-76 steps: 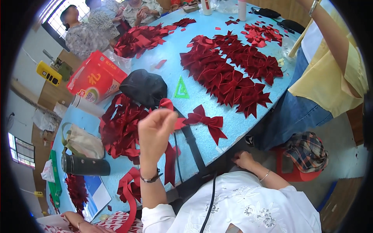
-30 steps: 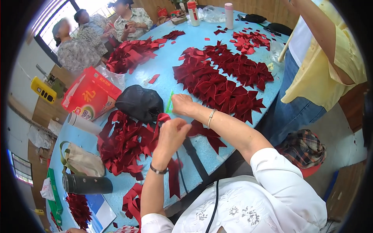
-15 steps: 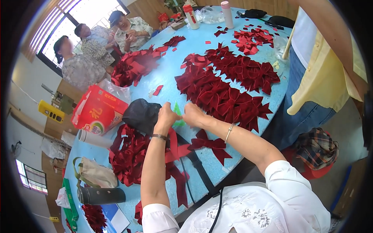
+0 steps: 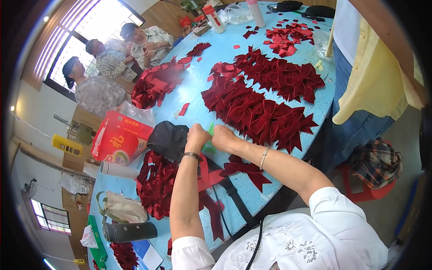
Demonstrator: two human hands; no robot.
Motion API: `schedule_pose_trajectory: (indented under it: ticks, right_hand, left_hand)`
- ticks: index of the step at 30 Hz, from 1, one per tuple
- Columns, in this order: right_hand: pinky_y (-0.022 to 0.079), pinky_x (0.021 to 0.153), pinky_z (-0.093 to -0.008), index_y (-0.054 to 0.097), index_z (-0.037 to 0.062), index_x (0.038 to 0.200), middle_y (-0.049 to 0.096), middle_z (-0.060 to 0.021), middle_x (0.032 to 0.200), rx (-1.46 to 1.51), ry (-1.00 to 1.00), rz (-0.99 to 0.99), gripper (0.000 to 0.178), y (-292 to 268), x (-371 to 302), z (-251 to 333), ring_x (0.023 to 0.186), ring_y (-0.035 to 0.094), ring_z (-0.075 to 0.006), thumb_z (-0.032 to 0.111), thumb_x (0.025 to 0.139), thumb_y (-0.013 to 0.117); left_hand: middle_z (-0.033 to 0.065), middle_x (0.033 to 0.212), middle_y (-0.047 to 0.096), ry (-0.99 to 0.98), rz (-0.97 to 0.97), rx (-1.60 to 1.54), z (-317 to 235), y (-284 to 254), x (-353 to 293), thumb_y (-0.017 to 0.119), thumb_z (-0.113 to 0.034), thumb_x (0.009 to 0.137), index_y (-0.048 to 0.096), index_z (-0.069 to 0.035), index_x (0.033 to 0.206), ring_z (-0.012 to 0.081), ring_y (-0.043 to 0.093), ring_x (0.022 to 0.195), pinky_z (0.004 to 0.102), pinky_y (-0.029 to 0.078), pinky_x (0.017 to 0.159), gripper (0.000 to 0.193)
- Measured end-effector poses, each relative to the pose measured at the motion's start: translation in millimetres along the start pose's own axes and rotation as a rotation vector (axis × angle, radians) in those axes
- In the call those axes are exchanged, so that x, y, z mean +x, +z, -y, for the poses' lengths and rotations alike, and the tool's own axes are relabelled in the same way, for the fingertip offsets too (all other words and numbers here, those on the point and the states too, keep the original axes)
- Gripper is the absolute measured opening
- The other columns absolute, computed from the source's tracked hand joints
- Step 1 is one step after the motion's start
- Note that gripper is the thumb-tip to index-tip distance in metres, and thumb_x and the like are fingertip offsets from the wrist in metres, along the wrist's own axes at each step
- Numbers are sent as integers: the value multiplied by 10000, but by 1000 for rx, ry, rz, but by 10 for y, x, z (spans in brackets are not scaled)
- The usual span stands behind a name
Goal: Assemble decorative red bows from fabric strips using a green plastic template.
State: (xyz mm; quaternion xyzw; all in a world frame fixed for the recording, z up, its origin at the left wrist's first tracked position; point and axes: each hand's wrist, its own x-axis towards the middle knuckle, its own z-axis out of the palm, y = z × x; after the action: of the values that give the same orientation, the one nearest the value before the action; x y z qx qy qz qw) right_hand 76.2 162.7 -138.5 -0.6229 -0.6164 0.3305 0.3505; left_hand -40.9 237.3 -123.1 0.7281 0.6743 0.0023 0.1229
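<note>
Both your hands are raised over the near part of the blue surface (image 4: pixel 191 85), close beside each other, with a narrow gap between them; your left hand (image 4: pixel 197 137) shows its back, fingers curled in — how far it is open, and what it has hold of, cannot be told from this view; your right hand (image 4: pixel 224 138) is likewise curled, knuckles toward the left hand, its grip also hidden.

A green triangle (image 4: pixel 209 147) shows in the gap between your hands, partly covered by them; whether either hand touches it, you cannot tell here. The red ribbon (image 4: pixel 209 181) lies just below your left hand, beside that wrist; darker red tails (image 4: pixel 213 216) extend lower, to the right of your left forearm. A single dark red bow (image 4: pixel 247 171) lies below your right hand, near the edge of the surface, next to a black strap (image 4: pixel 236 200).

Left of your left hand: a black bag (image 4: pixel 167 140), just beside it; a heap of dark red bows (image 4: pixel 154 184) lies nearer you, left of the forearm. Beyond your right hand, a broad bank of finished-looking bows (image 4: pixel 258 114) spreads across the surface — overlapping, many loops facing up; a person in yellow (image 4: pixel 371 85) stands at the right.
</note>
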Motion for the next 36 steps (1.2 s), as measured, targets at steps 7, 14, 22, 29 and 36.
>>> schedule_pose_trajectory:
  ticks: [7, 14, 22, 29, 36]
  right_hand:
    - [484, 545, -443, 567, -139, 664, 567, -304, 627, 408, 188, 45, 170, 135, 99, -130, 602, 629, -378, 26, 648, 533]
    - [513, 607, -376, 671, 10, 694, 654, -169, 752, -26, -3, -8, 121, 250, 130, -245, 709, 651, -295, 72, 687, 567]
    - [519, 620, -375, 689, 36, 720, 663, -149, 752, -22, -44, -30, 115, 352, 166, -302, 704, 651, -272, 79, 690, 587]
    - [485, 527, -299, 592, -74, 806, 609, -108, 715, 664, 98, -118, 156, 108, -68, -9, 633, 599, -181, 49, 713, 616]
    - [490, 536, -258, 617, -35, 853, 609, -70, 725, 848, -152, 93, 146, -529, -505, 322, 624, 592, -132, 51, 739, 645]
  left_hand:
    - [271, 896, 628, 167, -161, -82, 4, 132, -73, 709, -168, 636, 619, 88, 832, 350, 631, 886, 418, 504, 732, 335]
    - [142, 553, 568, -36, 93, -326, 9, 119, -10, 662, -88, 669, 551, 53, 574, 209, 585, 491, 346, 450, 430, 203]
    - [130, 597, 591, -92, 145, -450, 138, 147, 40, 734, -112, 625, 584, 90, 644, 198, 587, 507, 331, 470, 433, 253]
    - [94, 730, 599, -91, 185, -879, 37, -264, -389, 723, -90, 668, 623, 42, 736, 175, 566, 601, 296, 478, 499, 179]
    - [65, 770, 610, 328, 4, -1032, -266, -776, -1222, 701, -134, 737, 636, 58, 839, 132, 573, 677, 248, 467, 585, 227]
